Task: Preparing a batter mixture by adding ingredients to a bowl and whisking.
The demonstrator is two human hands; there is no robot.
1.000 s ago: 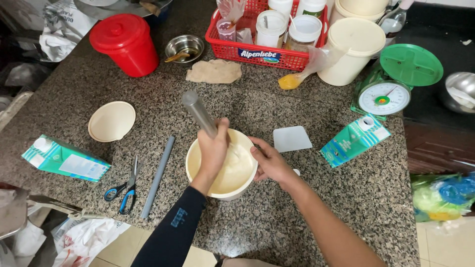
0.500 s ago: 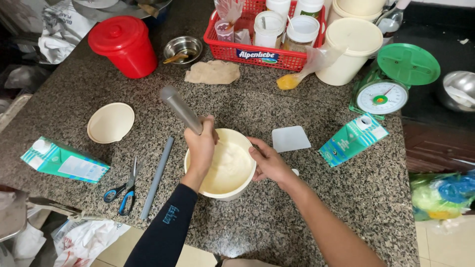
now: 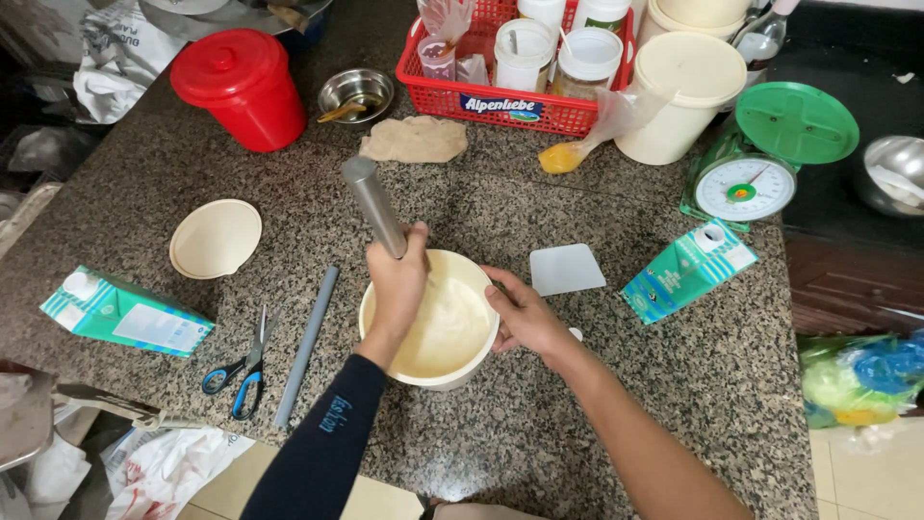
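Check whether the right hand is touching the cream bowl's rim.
Touching. The head view shows the right hand with fingers curled on the rim of the cream bowl, while the left hand grips the metal rod.

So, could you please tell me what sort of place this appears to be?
Probably a home kitchen set up for baking: a granite counter, a green kitchen scale, milk cartons and a cream mixing bowl.

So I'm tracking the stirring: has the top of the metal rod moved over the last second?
Yes. The metal rod has tipped away from the person, its top nearer the tan cloth.
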